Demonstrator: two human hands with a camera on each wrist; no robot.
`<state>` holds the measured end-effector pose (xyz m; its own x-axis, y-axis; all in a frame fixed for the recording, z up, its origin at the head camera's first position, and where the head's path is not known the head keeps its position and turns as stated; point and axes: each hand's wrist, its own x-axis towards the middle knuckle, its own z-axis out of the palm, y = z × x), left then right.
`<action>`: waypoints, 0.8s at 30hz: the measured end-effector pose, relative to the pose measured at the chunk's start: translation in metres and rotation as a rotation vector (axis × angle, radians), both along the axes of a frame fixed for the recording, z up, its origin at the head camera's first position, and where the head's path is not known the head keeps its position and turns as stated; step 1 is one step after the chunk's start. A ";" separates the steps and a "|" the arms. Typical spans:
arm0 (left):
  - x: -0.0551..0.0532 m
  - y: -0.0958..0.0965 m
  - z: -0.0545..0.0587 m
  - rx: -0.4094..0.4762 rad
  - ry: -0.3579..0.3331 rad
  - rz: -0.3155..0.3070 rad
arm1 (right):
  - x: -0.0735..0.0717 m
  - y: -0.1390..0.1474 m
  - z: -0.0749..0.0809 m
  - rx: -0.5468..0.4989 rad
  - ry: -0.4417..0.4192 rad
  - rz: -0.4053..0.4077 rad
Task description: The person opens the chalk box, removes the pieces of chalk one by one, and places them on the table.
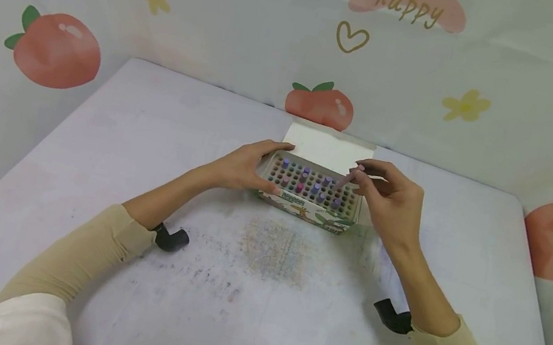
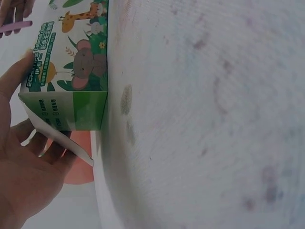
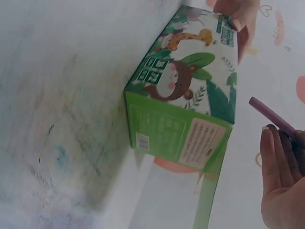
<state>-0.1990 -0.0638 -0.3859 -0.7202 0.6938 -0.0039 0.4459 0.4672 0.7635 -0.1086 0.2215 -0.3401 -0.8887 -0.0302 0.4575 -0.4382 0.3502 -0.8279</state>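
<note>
A cardboard chalk box (image 1: 298, 208) printed with cartoon animals stands on the table, its white lid (image 1: 328, 147) folded back. Inside is a tray of round holes, and several purple and pink chalk sticks (image 1: 315, 188) poke up from it. My left hand (image 1: 241, 167) grips the box's left end, thumb on the front top edge and fingers round behind a side flap (image 2: 57, 133). Above the right part of the tray, my right hand (image 1: 393, 202) pinches a mauve chalk stick (image 3: 272, 116) between thumb and fingers. The stick slants, its lower end close to the holes in the head view.
The pale tabletop (image 1: 163, 313) carries chalk smudges, with a speckled patch (image 1: 279, 253) in front of the box. A fruit-printed cloth (image 1: 242, 18) hangs behind the table. Black curved pieces (image 1: 171, 238) sit at both wrists.
</note>
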 end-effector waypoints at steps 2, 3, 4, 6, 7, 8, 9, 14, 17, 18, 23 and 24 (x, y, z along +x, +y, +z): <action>0.000 0.000 0.000 -0.001 -0.001 0.001 | 0.003 -0.001 0.001 -0.018 -0.031 0.008; 0.000 0.000 0.000 -0.001 -0.001 0.001 | 0.004 -0.001 0.001 -0.031 -0.047 0.016; 0.000 0.000 0.000 -0.003 -0.001 0.003 | 0.005 -0.002 0.000 -0.044 -0.064 0.022; 0.001 0.000 0.000 -0.005 0.000 0.005 | 0.007 -0.002 -0.001 -0.063 -0.095 0.037; 0.001 0.000 0.000 -0.006 0.001 0.005 | 0.008 -0.002 -0.002 -0.069 -0.111 0.043; 0.001 0.000 0.000 -0.007 0.001 0.006 | 0.009 -0.003 -0.003 -0.076 -0.127 0.051; 0.001 0.000 0.000 -0.007 0.002 0.005 | 0.010 -0.004 -0.004 -0.082 -0.144 0.058; 0.001 0.001 0.001 -0.004 -0.007 0.006 | 0.015 -0.009 -0.008 -0.093 -0.219 0.085; 0.001 0.001 0.001 -0.001 -0.012 0.004 | 0.017 -0.014 -0.011 -0.107 -0.258 0.105; 0.001 0.001 0.001 -0.001 -0.011 0.002 | 0.018 -0.015 -0.013 -0.117 -0.275 0.112; 0.001 0.001 0.000 -0.001 -0.010 0.003 | 0.022 -0.024 -0.018 -0.144 -0.336 0.142; 0.001 0.000 0.000 -0.001 -0.010 0.004 | 0.022 -0.026 -0.018 -0.149 -0.345 0.148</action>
